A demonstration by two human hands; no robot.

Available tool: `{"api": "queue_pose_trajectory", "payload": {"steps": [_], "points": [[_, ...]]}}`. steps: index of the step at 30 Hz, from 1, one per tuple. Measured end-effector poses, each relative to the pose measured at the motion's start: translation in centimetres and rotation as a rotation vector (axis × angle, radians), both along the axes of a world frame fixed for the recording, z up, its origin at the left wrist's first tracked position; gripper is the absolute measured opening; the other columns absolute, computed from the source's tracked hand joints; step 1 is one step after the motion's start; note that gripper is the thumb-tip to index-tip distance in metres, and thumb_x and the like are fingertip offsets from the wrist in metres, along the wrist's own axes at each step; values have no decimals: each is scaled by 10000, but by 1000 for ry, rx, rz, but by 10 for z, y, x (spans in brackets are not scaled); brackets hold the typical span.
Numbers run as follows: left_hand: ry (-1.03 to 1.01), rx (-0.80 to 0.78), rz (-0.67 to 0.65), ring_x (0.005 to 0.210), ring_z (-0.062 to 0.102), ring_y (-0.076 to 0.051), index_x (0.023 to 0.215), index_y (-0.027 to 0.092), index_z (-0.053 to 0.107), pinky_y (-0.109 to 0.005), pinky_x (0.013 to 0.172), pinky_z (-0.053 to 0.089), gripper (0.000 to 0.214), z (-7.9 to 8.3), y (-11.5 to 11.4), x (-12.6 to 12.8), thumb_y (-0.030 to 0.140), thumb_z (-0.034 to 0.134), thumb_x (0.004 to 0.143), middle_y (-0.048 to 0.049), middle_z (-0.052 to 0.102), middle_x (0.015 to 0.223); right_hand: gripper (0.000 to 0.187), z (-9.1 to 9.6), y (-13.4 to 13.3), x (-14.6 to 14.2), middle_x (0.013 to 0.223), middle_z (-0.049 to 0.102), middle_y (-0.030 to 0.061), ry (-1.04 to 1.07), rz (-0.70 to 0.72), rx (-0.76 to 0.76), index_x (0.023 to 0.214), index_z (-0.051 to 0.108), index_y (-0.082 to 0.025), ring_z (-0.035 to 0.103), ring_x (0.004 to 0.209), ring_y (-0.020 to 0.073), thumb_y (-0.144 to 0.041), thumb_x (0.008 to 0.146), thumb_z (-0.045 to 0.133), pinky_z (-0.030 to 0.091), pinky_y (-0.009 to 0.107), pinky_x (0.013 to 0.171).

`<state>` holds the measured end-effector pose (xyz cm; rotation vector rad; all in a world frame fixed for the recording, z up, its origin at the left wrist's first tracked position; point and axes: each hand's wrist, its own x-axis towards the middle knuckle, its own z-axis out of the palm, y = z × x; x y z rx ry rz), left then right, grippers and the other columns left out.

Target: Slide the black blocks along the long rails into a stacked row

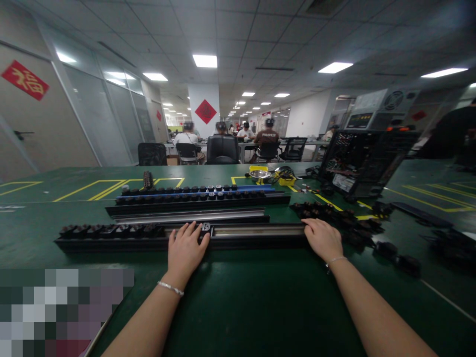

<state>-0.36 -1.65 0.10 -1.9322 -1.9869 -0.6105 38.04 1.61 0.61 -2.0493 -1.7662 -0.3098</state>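
Note:
A long black rail [260,231] with a bright metal strip along its top lies crosswise in front of me. Several dark blocks [122,231] sit in a row on its left half. My left hand [185,252] rests over the rail near its middle, fingers spread, the thumb beside a small block with a silvery face [206,227]. What lies beneath these fingers is hidden. At the rail's right end, my right hand [324,240] has its fingers together around the end; its underside is out of sight.
Behind lie a second rail [201,215] and a block-filled rail with a blue strip [256,189]. Loose black parts [357,225] are heaped at right. Farther back stand a metal bowl [259,174], a yellow-black item [285,176] and an opened computer case [359,158]. People sit beyond the green table [256,307].

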Motion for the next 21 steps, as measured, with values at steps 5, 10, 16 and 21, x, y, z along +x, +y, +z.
{"api": "queue_pose_trajectory", "payload": {"steps": [5, 10, 16, 21], "points": [[15, 4, -1, 1283, 439, -261, 1205, 244, 618, -489, 1070, 273, 472, 1, -1, 1, 479, 352, 893, -67, 547, 1351, 447, -1, 0, -1, 1227, 625, 27, -2, -1, 14, 1115, 663, -257, 493, 1191, 211, -278, 859, 298, 361, 396, 972], [13, 0, -11, 1287, 435, -264, 1196, 241, 624, -489, 1070, 275, 472, 2, -1, 3, 478, 348, 895, -68, 550, 1348, 442, -1, 0, -1, 1225, 628, 23, -10, 1, 18, 1108, 667, -253, 504, 1181, 200, -272, 860, 301, 365, 382, 969], [4, -17, -27, 1295, 425, -268, 1210, 240, 614, -501, 1073, 272, 478, 2, -1, 5, 484, 346, 897, -70, 539, 1359, 440, 0, 0, -1, 1225, 629, 24, -12, -1, 10, 1113, 665, -259, 499, 1189, 207, -274, 860, 306, 370, 395, 962], [4, -22, -39, 1301, 417, -269, 1219, 241, 607, -501, 1078, 267, 492, 3, -2, 8, 495, 331, 900, -66, 536, 1363, 441, -1, 2, 0, 1219, 632, 21, -15, 1, 14, 1105, 671, -260, 505, 1180, 206, -269, 855, 308, 376, 391, 961]]}}
